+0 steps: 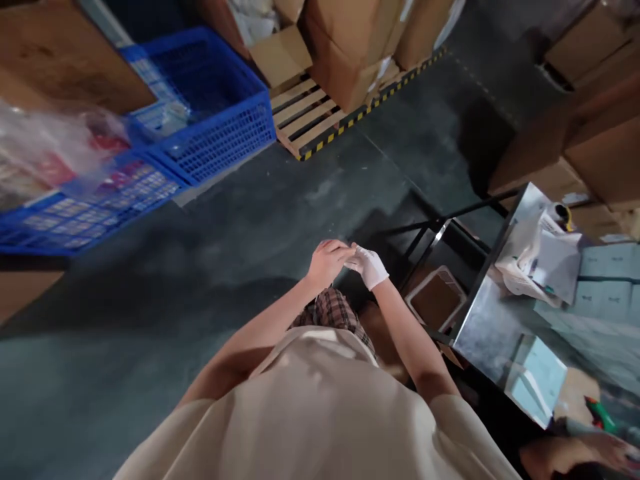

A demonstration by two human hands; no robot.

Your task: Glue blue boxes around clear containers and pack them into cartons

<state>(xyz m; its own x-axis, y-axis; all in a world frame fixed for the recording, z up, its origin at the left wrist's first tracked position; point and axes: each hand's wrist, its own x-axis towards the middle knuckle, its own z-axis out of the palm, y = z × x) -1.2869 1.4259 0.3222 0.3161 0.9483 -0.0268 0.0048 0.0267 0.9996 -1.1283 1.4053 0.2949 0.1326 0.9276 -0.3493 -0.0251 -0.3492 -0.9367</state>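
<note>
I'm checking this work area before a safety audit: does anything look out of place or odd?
One thing: the right hand wears a white glove while the left hand, meeting it in front of the body, is bare, so they look mismatched. No spill shows.

dim overall; dark shadows on floor (300, 207); pale sheen across desk (483, 327); plastic bags (55, 150) at left blur-smeared; edges stretched.

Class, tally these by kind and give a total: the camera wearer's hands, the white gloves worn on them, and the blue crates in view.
Hands: 2
White glove: 1, on the right hand
Blue crates: 2
Total: 5
</note>
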